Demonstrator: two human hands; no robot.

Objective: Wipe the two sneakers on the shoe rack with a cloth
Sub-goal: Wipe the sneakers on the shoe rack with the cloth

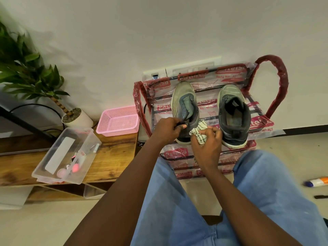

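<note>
L hand [166, 129] grips left sneaker [184, 110] collar; R hand [206, 144] presses cloth [198, 132] to its side.

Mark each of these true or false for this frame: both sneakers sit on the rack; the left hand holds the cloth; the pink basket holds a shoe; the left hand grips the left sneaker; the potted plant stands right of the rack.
1. Both sneakers sit on the shoe rack. True: left sneaker, right sneaker.
2. The left hand holds the cloth. False: the right hand holds it.
3. The pink basket holds a shoe. False: no shoe lies in it.
4. The left hand grips the left sneaker. True, at its collar.
5. The potted plant stands right of the rack. False: it stands left.
</note>
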